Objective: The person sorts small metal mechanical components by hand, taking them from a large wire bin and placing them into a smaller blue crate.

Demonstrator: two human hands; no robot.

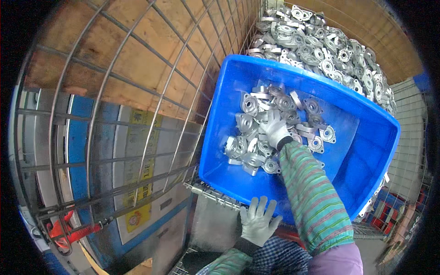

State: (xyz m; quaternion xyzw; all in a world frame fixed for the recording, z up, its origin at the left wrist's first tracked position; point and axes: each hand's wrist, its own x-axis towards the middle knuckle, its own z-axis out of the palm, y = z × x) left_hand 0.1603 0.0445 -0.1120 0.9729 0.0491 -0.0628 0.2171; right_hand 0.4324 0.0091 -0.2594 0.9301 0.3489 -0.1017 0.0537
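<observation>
A: What is found nearest?

B: The left hand in a pale grey-white glove (pixel 260 224), its fingers spread apart, is held at the near rim of a blue, deep-walled plastic bin (pixel 371 137). Nothing is seen gripped there; whether the rim is touched cannot be told.

A: And farther in?

B: The right hand in a white glove (pixel 275 128) is laid among silver-grey metal castings with round bores and eared flanges (pixel 327 134), piled loosely on the bin's floor, mostly toward its left side. Whether one is pinched cannot be told, since the fingertips are hidden.

A: How might a casting be expected to handle?

B: Rigid and fairly weighty for its bulk, it is judged; hardly fragile, though smooth faces may be slippery under a glove.

A: Where should it be held?

B: Best across the raised hub, or by a flange ear left exposed. Beyond the far rim, a large heap of similar silver castings (pixel 305 42) is backed by a brown panel (pixel 366 23).
</observation>
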